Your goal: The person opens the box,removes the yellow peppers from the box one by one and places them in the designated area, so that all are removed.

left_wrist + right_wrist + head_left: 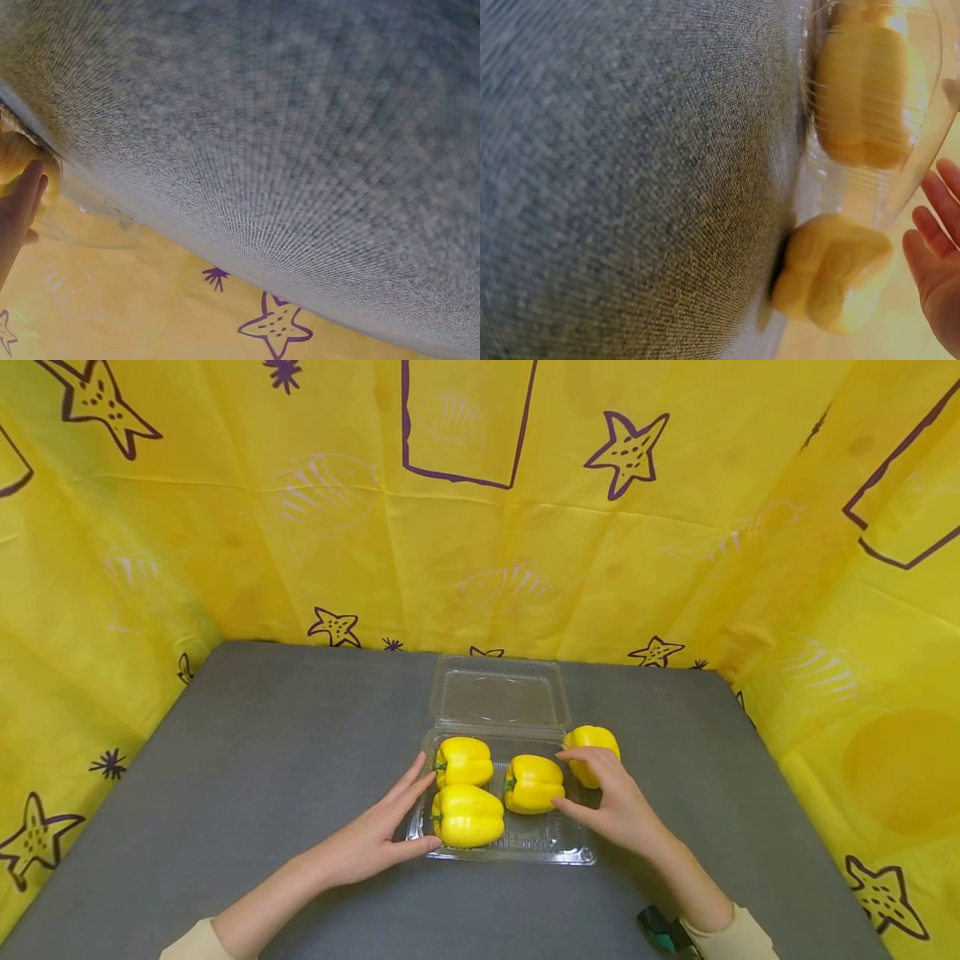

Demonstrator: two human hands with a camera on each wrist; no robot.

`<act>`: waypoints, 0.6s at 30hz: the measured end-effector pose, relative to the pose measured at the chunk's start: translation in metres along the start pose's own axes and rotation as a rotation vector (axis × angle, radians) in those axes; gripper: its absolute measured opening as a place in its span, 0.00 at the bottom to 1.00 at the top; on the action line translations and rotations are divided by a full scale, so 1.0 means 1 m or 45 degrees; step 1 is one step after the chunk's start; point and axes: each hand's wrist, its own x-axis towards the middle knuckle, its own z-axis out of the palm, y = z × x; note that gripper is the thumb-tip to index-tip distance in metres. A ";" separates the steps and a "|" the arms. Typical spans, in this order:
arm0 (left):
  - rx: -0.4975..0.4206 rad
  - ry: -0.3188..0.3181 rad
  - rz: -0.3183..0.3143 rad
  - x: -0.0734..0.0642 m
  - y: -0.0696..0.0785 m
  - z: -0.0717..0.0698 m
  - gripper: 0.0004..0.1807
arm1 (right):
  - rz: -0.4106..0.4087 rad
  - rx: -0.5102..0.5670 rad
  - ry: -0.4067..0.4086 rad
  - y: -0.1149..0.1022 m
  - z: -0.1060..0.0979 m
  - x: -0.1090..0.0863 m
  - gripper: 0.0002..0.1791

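Four yellow peppers (468,817), one clear hinged container (540,853), lid (501,693) folded back. Three peppers inside, stems left, long axes left-right; fourth outside, just right of container, stem hidden. Left hand (372,837) spread wide at container's left edge; right hand (617,800) wide, fingers apart, by rightmost inside pepper, contact unclear.

pass: table (225,760), left of left hand (371,839) | obstacles between hands: tray (540,841), three peppers (468,816) | beyond right hand (618,797): fourth pepper (592,737) | ahead of both: lid (498,693)
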 end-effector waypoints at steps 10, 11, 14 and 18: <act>0.001 -0.001 0.001 0.000 0.000 0.000 0.51 | -0.066 -0.070 -0.068 -0.001 0.005 0.002 0.35; 0.002 -0.001 -0.001 0.000 0.000 0.000 0.51 | -0.066 -0.081 -0.072 -0.001 0.006 0.002 0.36; 0.003 -0.001 -0.005 0.000 0.000 0.000 0.51 | -0.057 -0.109 -0.089 -0.001 0.007 0.002 0.36; 0.006 0.001 -0.005 0.000 -0.001 0.001 0.52 | -0.032 -0.126 -0.121 -0.003 0.007 0.002 0.38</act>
